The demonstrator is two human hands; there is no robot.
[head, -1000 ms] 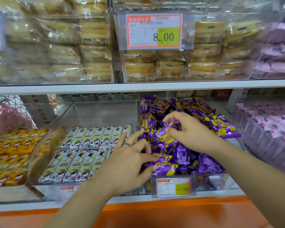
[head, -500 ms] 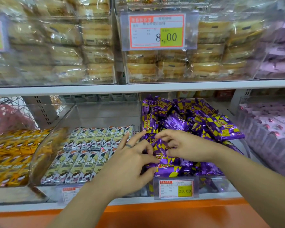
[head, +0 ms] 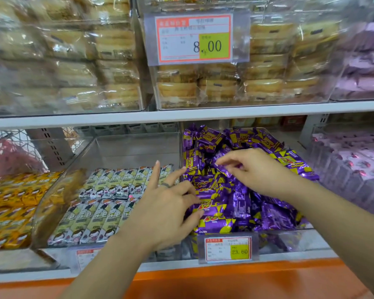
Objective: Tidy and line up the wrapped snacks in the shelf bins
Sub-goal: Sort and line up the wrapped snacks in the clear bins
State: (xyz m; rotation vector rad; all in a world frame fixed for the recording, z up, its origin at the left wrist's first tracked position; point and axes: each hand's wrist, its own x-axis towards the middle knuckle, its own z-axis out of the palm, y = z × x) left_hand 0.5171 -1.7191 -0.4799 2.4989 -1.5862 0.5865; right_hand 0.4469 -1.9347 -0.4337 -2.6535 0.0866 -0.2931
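Observation:
A loose heap of purple-and-yellow wrapped snacks [head: 242, 203] fills the clear middle bin [head: 289, 240] on the lower shelf. My left hand [head: 168, 210] is at the heap's front left, thumb and fingers closed on one purple snack [head: 209, 210], index finger sticking up. My right hand [head: 255, 169] reaches over the middle of the heap, its fingertips pinching the end of another purple snack [head: 224, 169]. In the bin to the left, green-and-white wrapped bars [head: 104, 216] lie in two neat rows.
Yellow snacks [head: 11, 208] fill the far-left bin and pink ones [head: 358, 160] the right bin. A price tag [head: 228, 249] hangs on the purple bin's front. The upper shelf [head: 181, 117] carries clear bins of wrapped cakes [head: 220, 83]. An orange ledge [head: 225, 277] runs below.
My right hand dropped toward the front of the heap, then moved back up and right with a purple wrapper pinched. My left hand stayed at the front left, fingers shifting slightly.

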